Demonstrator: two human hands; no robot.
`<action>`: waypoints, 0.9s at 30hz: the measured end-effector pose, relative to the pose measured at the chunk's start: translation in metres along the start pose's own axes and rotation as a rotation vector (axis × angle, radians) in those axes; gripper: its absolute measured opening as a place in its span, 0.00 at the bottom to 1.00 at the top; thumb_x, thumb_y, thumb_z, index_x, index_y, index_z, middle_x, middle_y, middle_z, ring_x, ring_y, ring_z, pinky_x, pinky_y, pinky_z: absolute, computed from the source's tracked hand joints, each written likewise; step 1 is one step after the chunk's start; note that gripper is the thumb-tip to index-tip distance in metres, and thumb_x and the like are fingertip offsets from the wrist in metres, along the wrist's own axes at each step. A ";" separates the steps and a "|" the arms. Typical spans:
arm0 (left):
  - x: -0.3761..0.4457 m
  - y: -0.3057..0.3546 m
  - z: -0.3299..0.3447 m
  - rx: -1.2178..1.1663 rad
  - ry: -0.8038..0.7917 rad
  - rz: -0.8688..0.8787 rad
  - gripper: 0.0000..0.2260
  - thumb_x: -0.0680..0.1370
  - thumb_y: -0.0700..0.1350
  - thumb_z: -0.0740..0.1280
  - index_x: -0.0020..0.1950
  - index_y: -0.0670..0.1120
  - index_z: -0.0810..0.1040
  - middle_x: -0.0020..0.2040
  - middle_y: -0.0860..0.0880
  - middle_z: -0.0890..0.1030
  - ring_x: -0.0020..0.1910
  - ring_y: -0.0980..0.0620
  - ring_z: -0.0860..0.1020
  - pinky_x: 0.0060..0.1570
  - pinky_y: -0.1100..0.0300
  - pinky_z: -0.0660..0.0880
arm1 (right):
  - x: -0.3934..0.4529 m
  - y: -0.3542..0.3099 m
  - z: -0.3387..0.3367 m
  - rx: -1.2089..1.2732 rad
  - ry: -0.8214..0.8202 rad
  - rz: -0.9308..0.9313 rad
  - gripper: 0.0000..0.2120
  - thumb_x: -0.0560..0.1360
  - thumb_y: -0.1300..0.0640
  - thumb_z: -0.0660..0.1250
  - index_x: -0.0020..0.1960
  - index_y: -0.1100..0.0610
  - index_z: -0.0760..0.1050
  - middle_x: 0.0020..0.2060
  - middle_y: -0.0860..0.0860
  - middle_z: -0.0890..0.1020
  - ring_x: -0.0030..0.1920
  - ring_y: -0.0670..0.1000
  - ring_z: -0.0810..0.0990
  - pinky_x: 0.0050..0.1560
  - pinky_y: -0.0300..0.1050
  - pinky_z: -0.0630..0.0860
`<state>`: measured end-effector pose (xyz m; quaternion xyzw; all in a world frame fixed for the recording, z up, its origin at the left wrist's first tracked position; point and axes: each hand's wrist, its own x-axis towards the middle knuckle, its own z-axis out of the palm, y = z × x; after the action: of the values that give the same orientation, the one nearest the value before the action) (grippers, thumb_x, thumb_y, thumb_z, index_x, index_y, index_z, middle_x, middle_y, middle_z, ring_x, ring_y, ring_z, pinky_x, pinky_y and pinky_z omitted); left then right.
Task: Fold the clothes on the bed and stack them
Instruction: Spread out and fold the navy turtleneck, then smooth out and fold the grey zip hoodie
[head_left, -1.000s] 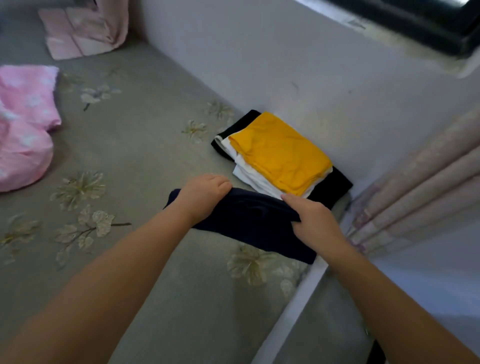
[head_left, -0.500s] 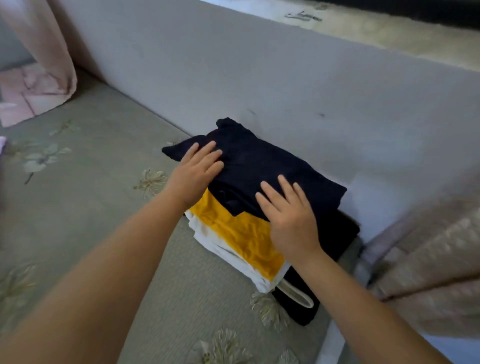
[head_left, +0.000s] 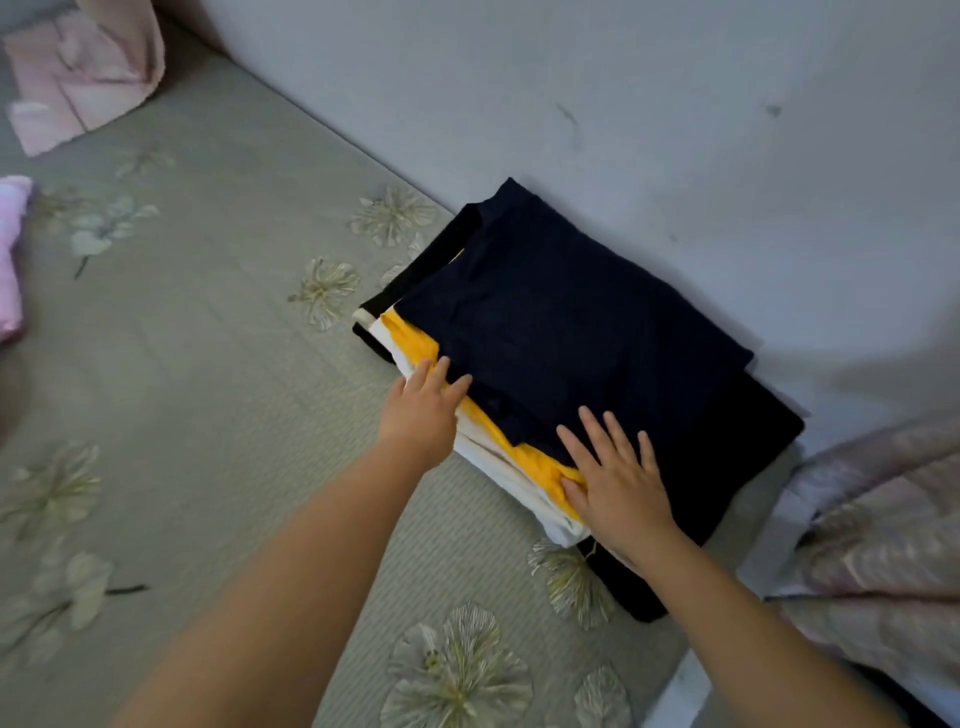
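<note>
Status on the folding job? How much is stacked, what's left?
Done: the stack by the wall holds a folded navy garment on top, over a yellow one, a white one and a black one. In hand: the left hand and right hand lie flat at the stack's near edge, holding nothing. Left: pink clothing at the left edge looks unfolded.

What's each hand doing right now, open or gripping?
Left hand: open, fingers straight at the near edge of the clothes stack, holding nothing.
Right hand: open, fingers spread flat on the stack, holding nothing.
</note>
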<state>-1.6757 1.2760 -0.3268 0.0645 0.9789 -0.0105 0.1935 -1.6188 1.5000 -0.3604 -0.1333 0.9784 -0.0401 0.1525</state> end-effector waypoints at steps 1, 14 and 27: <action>-0.009 -0.001 -0.004 -0.018 0.046 -0.010 0.23 0.82 0.48 0.52 0.75 0.51 0.50 0.76 0.47 0.47 0.75 0.46 0.44 0.71 0.51 0.49 | -0.001 -0.005 -0.006 -0.009 -0.023 0.017 0.27 0.79 0.43 0.48 0.75 0.45 0.41 0.75 0.48 0.40 0.75 0.52 0.40 0.72 0.56 0.41; -0.260 -0.097 -0.063 -0.123 0.384 -0.318 0.21 0.81 0.49 0.51 0.74 0.50 0.56 0.76 0.48 0.53 0.75 0.48 0.48 0.71 0.52 0.47 | -0.097 -0.250 -0.161 0.003 0.443 -0.395 0.21 0.62 0.57 0.78 0.52 0.63 0.80 0.52 0.62 0.82 0.53 0.65 0.80 0.49 0.67 0.74; -0.696 -0.220 -0.052 -0.081 0.602 -0.582 0.20 0.79 0.50 0.56 0.71 0.51 0.63 0.73 0.50 0.62 0.73 0.48 0.58 0.67 0.57 0.56 | -0.395 -0.530 -0.172 0.120 0.476 -0.581 0.24 0.78 0.48 0.54 0.72 0.54 0.59 0.73 0.51 0.60 0.74 0.51 0.54 0.70 0.49 0.50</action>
<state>-1.0854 0.9753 -0.0153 -0.2220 0.9688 -0.0069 -0.1096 -1.1777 1.1045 -0.0202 -0.3829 0.9038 -0.1688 -0.0892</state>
